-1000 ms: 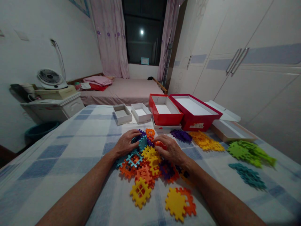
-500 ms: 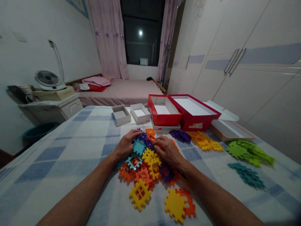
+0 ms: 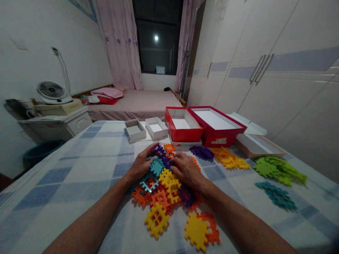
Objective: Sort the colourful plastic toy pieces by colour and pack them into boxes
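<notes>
A heap of interlocking plastic tiles lies on the checked cloth between my hands. My left hand is at the heap's far left, with fingers and thumb closed at the edge of a purple tile. A light blue tile rests tilted right beside its thumb. My right hand reaches in from the other side, its curled fingers on the purple tiles in the middle; its fingertips are partly hidden. Nearer me are yellow tiles, orange tiles, a yellow window tile and a solid yellow tile.
Sorted piles of purple, yellow, green and teal tiles lie at the right. Behind stand two small white boxes, a red box, a dark red box and a shallow tray.
My left thumb has moved in toward the light blue tile, which has tilted and shifted slightly. My right hand stays almost in place, and the whole view has shifted a little.
</notes>
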`<state>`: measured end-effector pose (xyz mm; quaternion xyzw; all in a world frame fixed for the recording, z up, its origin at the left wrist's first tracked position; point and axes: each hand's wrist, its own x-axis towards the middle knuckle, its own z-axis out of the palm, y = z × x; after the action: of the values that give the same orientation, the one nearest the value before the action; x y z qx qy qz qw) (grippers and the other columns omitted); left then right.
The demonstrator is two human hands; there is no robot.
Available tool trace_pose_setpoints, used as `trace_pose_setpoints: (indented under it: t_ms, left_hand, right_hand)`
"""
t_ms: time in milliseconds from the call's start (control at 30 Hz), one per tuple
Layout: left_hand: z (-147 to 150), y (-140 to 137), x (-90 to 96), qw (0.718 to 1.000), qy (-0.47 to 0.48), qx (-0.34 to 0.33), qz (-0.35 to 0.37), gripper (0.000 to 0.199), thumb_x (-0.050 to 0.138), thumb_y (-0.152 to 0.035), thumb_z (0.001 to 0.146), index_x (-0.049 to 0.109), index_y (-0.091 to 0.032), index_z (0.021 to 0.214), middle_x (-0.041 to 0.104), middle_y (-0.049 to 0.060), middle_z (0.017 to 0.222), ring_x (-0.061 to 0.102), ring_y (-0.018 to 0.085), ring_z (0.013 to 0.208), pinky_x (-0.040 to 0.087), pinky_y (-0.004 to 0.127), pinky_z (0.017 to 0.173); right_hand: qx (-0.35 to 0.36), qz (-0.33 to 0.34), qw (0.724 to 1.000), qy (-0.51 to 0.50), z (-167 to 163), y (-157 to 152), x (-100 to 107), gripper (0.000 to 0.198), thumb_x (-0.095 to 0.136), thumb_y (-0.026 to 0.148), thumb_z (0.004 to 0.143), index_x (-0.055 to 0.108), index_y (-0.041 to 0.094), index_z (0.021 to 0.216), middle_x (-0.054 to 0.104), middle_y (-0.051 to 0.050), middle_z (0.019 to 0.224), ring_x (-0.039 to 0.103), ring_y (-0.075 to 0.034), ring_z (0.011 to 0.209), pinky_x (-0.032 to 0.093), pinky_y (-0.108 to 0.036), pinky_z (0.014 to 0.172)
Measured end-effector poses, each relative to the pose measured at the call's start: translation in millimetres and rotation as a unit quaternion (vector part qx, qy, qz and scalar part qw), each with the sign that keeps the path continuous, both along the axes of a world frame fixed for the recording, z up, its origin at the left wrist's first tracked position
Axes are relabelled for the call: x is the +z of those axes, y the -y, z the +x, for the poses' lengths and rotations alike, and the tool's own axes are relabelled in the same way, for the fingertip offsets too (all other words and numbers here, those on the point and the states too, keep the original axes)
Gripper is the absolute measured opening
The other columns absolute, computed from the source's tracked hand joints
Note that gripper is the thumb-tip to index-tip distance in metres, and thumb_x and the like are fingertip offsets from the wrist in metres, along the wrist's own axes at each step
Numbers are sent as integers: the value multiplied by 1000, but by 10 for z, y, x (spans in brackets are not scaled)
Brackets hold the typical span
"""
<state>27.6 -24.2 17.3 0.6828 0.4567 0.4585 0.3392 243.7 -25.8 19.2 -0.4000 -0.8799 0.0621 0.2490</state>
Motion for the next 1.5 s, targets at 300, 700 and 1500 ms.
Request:
trace_pose_setpoints:
  t_ms: [300, 700, 1500]
  left_hand:
    - [-11, -57, 48, 986, 93, 140, -3, 41, 58, -44, 77, 62, -12, 103, 71, 6, 94, 66, 19, 85, 52, 33, 81]
    - [212, 152, 91, 988, -99, -13, 117, 26, 51, -33, 88, 67, -19, 103, 69, 5, 99, 62, 18, 94, 47, 30, 87]
    - [-246, -201, -241, 949, -279, 129, 69, 42, 45, -42, 84, 65, -15, 110, 63, 12, 116, 55, 26, 111, 39, 42, 101]
  right_hand:
    - [-84, -36, 984, -154, 93, -164, 12, 22, 35, 21, 89, 57, 19, 88, 61, -5, 88, 56, -16, 84, 42, -29, 79]
    - [-36, -142, 958, -248, -96, 97, 193, 19, 33, 32, 91, 47, 22, 84, 52, 3, 71, 51, -13, 66, 40, -23, 63]
    - [-47, -192, 980, -18, 609, 70, 611, 26, 54, 38, 82, 61, 20, 99, 64, -3, 93, 58, -17, 81, 43, -27, 70]
